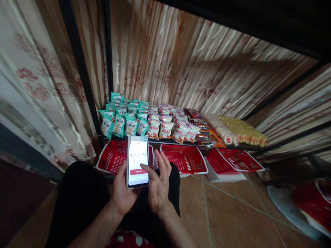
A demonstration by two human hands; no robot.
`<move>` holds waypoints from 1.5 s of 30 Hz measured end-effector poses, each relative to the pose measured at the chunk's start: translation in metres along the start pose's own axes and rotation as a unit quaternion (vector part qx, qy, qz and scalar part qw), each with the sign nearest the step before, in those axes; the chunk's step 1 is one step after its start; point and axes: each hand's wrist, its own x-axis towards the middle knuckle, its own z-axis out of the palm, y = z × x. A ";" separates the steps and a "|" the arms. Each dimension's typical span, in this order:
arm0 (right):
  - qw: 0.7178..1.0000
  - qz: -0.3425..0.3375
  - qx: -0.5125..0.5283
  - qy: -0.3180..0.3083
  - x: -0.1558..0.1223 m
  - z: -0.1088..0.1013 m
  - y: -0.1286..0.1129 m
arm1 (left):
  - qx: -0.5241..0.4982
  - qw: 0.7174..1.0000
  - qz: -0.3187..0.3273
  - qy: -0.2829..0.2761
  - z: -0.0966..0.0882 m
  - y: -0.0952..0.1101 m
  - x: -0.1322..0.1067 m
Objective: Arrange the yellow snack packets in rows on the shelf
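Note:
My left hand [121, 193] is closed around a smartphone [138, 162], held upright in front of my lap. Its white screen shows a timer reading 00:23:53 and a red button. My right hand [158, 182] hovers beside the phone with fingers spread apart, the thumb touching the screen's lower right near the red button. Both forearms rise from the bottom of the view over my dark trousers [82, 196].
A low black shelf [232, 146] holds rows of teal snack packets [121, 119], red-and-white packets [168, 125] and yellow packets [240, 131]. Red plastic baskets [188, 158] sit on the tiled floor [232, 213] under it. Striped curtains [193, 69] hang behind.

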 end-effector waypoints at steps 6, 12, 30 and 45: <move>1.000 0.000 0.003 0.003 0.008 0.016 -0.003 | 0.005 1.000 0.017 -0.020 -0.004 0.014 0.000; 1.000 0.008 0.003 0.004 0.015 0.028 -0.005 | -0.012 1.000 0.007 -0.001 -0.005 0.032 0.007; 1.000 0.007 0.010 -0.018 0.017 0.038 -0.012 | -0.003 0.999 0.017 0.045 -0.006 0.040 0.007; 1.000 0.009 -0.001 -0.015 0.008 0.023 -0.010 | 0.006 0.999 0.026 0.044 -0.006 0.027 0.005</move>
